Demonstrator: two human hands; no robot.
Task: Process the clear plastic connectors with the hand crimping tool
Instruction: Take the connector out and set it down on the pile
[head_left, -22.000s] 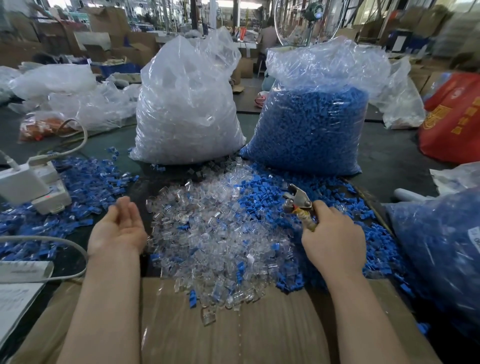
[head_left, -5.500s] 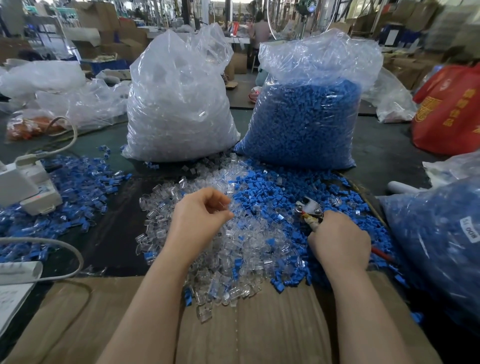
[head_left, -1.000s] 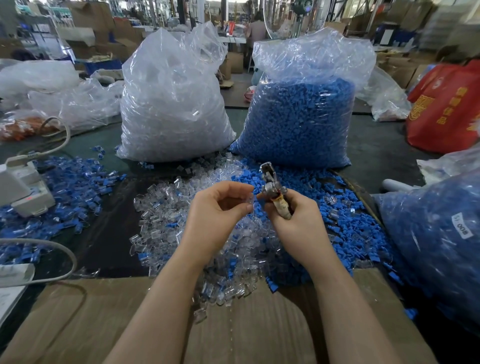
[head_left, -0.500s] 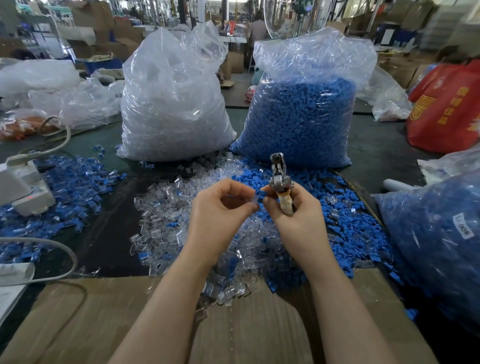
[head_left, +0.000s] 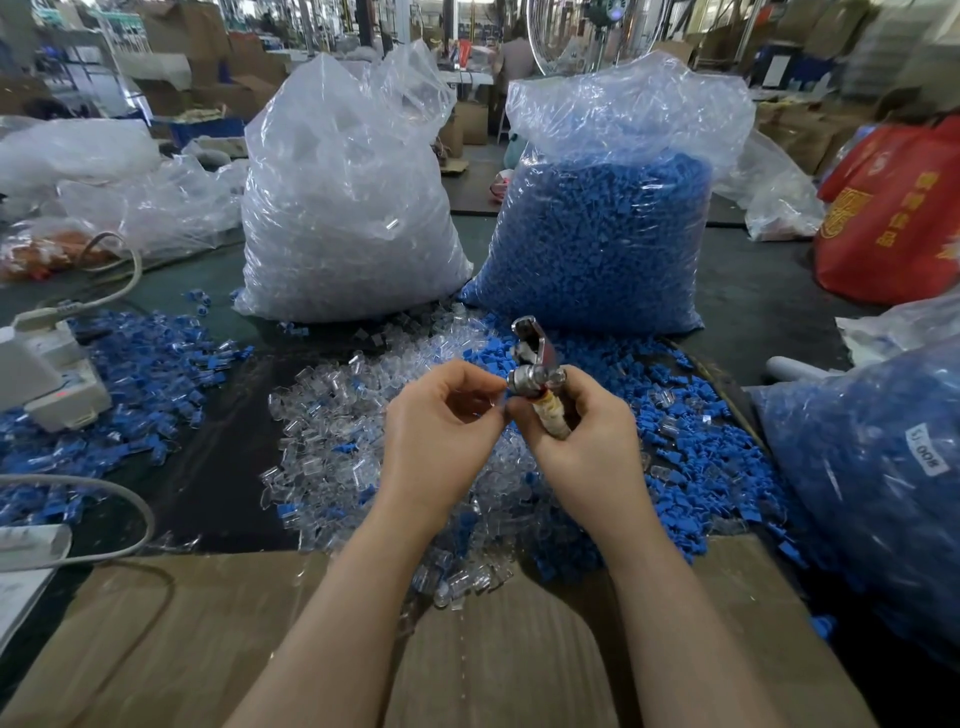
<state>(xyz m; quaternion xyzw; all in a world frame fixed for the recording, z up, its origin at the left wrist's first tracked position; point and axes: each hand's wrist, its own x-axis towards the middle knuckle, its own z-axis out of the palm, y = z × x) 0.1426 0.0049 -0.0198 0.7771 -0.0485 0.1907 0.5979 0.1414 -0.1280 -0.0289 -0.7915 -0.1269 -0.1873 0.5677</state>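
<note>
A heap of clear plastic connectors (head_left: 337, 426) covers the dark table in front of me, mixed with blue caps (head_left: 691, 431) on its right. My right hand (head_left: 587, 441) grips the taped handle of the metal crimping tool (head_left: 535, 364), whose jaws point up and away. My left hand (head_left: 441, 431) is raised beside it, its fingertips pinching a small clear connector (head_left: 496, 402) right at the tool's joint. The two hands touch above the heap.
A tall bag of clear connectors (head_left: 348, 202) and a bag of blue caps (head_left: 608, 228) stand behind the heap. Another blue-filled bag (head_left: 872, 483) is at the right, a white device with cables (head_left: 47, 384) at the left, cardboard (head_left: 156, 639) along the near edge.
Over the last second my right hand has lifted the tool slightly and tilted its jaws, while my left hand stays pressed against it with the connector. Earlier the hands were apart over the heap.
</note>
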